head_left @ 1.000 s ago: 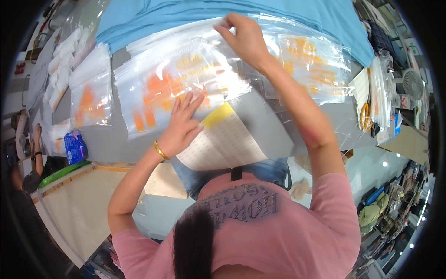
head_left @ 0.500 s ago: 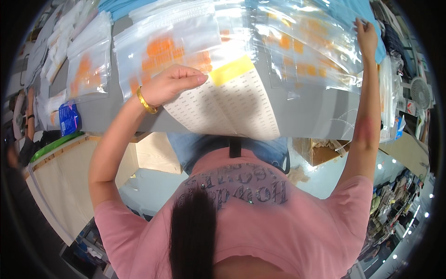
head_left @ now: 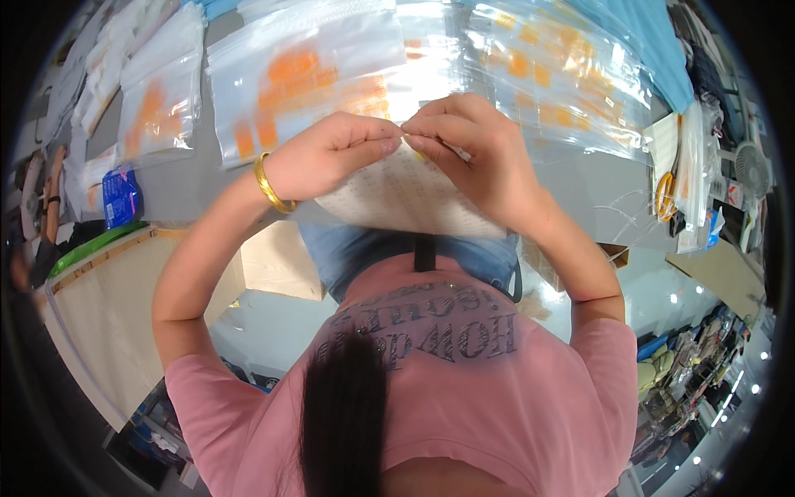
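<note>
Probably light, limp and easily creased, the sheet (head_left: 397, 199) sits at the table's (head_left: 571, 180) near edge, best held by its far edge, where left hand (head_left: 323, 156) and right hand (head_left: 487, 157) meet, fingertips pinching it.

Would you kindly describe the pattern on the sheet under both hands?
The sheet has rows of small dark marks on off-white; head view.

Toward 12 o'clock from centre, the left hand (head_left: 331, 157) and right hand (head_left: 487, 161) meet at the fingertips, pinching the top edge of a white sheet (head_left: 406, 197). On the bench (head_left: 580, 186), orange-printed clear bags (head_left: 290, 79) lie at 11 and 1 o'clock, a blue packet (head_left: 122, 200) near 9, orange-handled scissors (head_left: 665, 197) near 3.
</note>
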Motion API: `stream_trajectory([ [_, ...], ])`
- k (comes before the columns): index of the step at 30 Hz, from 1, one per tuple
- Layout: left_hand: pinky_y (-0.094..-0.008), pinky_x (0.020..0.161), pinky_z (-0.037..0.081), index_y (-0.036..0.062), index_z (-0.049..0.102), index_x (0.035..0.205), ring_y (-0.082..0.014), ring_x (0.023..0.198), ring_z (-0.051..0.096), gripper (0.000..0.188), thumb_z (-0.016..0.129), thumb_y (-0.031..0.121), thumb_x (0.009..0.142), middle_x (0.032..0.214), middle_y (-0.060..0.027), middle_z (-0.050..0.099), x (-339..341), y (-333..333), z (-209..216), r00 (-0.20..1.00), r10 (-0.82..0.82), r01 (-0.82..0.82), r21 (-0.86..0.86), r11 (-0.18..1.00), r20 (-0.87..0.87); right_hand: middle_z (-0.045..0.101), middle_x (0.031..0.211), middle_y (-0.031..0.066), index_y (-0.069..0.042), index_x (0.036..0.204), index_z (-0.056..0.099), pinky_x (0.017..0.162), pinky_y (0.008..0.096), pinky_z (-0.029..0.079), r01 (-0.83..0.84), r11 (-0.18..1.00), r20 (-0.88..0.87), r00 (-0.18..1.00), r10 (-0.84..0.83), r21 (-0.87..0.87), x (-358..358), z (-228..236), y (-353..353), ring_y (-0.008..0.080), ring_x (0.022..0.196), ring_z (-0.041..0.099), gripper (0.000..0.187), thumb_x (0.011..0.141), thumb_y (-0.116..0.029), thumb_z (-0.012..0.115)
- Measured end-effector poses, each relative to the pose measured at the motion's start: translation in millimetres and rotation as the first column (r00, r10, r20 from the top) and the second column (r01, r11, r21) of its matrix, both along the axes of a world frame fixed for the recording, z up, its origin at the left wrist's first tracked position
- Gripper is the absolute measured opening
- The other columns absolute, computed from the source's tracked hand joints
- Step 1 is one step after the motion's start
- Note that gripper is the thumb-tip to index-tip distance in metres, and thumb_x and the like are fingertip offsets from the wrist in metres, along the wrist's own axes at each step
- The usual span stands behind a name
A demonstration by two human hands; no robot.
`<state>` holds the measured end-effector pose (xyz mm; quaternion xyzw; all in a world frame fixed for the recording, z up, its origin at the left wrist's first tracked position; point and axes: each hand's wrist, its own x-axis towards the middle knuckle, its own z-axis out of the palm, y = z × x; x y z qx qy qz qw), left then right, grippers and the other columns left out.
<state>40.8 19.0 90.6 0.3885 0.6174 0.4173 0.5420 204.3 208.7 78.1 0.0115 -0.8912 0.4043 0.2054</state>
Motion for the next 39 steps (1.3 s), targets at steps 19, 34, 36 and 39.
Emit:
stream_trajectory([
  [19, -0.0247, 0.080, 0.050, 0.0100, 0.075, 0.105, -0.0062, 0.090, 0.064, 0.027, 0.060, 0.032, 0.103, 0.095, 0.0012, 0.074, 4, -29, -52, 0.603, 0.429, -0.117, -0.457, 0.882, 0.673, 0.066, 0.099, 0.0056, -0.003, 0.093, 0.071, 0.068, 0.0374, 0.054, -0.029, 0.979, -0.014, 0.999, 0.033, 0.203, 3, -12, -61, 0.0249, 0.082, 0.064, 0.017, 0.078, -0.004, 0.077],
  [34, -0.0306, 0.080, 0.058, 0.0015, 0.071, 0.096, -0.0204, 0.084, 0.071, 0.013, 0.070, 0.015, 0.096, 0.092, -0.0034, 0.074, 7, -29, -51, 0.997, -0.057, 0.061, -0.096, 0.993, 0.052, 0.070, 0.106, 0.0066, 0.000, 0.093, 0.073, 0.070, 0.0308, 0.054, -0.097, 0.946, 0.112, 0.984, 0.137, -0.308, 13, 24, -65, 0.0184, 0.088, 0.067, 0.006, 0.091, -0.005, 0.074],
  [36, -0.0414, 0.100, 0.055, 0.0002, 0.065, 0.091, -0.0339, 0.110, 0.066, 0.014, 0.069, 0.013, 0.092, 0.115, -0.0096, 0.071, 10, -35, -47, 0.767, 0.005, 0.107, 0.135, 0.985, -0.642, 0.071, 0.107, 0.0059, 0.001, 0.095, 0.074, 0.077, 0.0287, 0.054, 0.228, 0.771, 0.310, 0.950, -0.041, -0.595, 4, 36, -45, 0.0151, 0.092, 0.068, 0.006, 0.093, -0.005, 0.074],
  [39, -0.0487, 0.115, 0.045, 0.0001, 0.064, 0.090, -0.0352, 0.134, 0.054, 0.010, 0.067, 0.010, 0.091, 0.136, -0.0134, 0.063, 6, -32, -62, 0.411, 0.249, 0.228, 0.363, 0.903, -0.877, 0.071, 0.104, 0.0032, 0.002, 0.101, 0.077, 0.086, 0.0263, 0.052, 0.526, 0.588, 0.497, 0.837, -0.229, -0.615, -16, 16, -14, 0.0105, 0.094, 0.066, 0.011, 0.092, -0.005, 0.077],
])
